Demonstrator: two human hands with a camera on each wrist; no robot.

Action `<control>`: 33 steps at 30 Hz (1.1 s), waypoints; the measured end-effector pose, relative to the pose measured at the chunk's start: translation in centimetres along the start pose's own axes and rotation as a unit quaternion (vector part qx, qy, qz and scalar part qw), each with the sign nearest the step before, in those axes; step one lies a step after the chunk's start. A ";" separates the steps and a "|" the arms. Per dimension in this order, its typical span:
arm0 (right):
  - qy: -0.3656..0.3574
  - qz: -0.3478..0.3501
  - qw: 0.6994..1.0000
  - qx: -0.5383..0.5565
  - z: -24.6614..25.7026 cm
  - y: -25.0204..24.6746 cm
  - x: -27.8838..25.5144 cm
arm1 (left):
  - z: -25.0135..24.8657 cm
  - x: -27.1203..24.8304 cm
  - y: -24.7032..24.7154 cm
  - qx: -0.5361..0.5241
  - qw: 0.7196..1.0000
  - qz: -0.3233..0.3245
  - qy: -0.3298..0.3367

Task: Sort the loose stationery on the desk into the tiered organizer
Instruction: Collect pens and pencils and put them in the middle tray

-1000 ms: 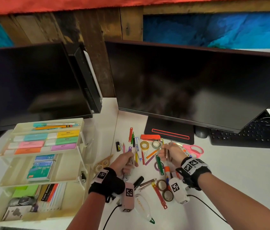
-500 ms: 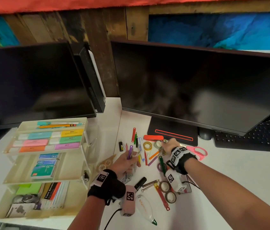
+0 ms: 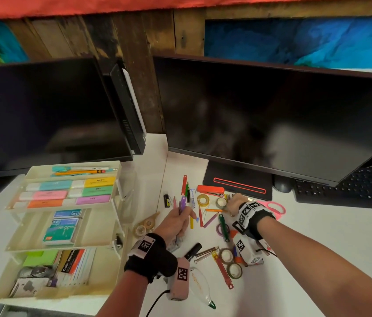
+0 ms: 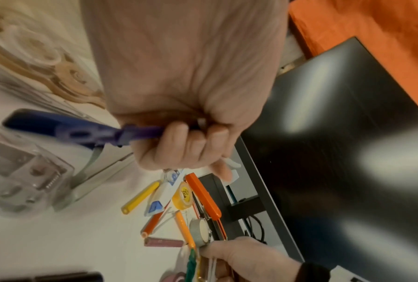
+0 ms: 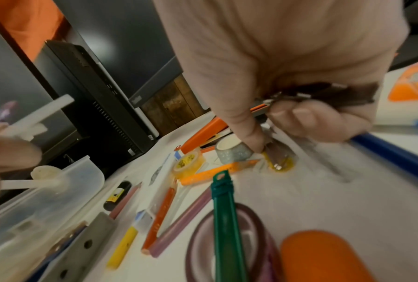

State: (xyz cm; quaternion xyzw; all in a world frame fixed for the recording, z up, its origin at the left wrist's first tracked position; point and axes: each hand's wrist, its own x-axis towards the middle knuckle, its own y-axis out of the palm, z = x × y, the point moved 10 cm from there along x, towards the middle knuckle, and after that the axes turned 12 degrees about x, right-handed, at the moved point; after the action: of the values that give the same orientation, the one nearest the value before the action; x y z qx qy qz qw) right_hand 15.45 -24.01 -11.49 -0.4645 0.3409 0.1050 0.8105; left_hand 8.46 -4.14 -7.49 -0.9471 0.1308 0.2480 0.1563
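- Stationery, a loose heap of pens and tape rolls, lies on the white desk [image 3: 317, 236], right of the tiered organizer [image 3: 116, 216].
- Left hand [image 3: 177, 223] has its fingers curled round a purple pen [image 3: 182, 203].
- Right hand [image 3: 237, 203] clutches thin sticks, and its thumb presses beside the glitter tape roll [image 5: 234, 152].

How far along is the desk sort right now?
Done: highlighters fill the top tier of the organizer; boxes and envelopes sit lower. In hand: the left hand grips a purple pen; the right hand grips small pieces near the glitter tape. Left: stapler, pink scissors, tape rolls, crayons.
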 end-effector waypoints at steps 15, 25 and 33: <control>-0.013 -0.043 0.921 0.386 -4.7 -0.5 -0.9 | -0.6 3.9 6.5 0.352 0.931 -0.055 -0.076; 0.006 0.021 0.777 0.630 -5.5 -0.5 -2.6 | -0.6 5.3 7.5 0.372 0.918 -0.094 -0.102; 0.013 0.077 0.739 0.669 -5.1 0.1 -3.2 | -0.5 5.2 5.8 0.215 0.965 -0.122 -0.085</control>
State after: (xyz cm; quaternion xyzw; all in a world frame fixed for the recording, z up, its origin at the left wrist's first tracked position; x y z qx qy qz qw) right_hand 10.71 -27.71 -11.15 0.2234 0.3689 -0.0941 0.8973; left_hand 11.16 -10.58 -11.05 -0.8753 0.0508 0.2725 0.3963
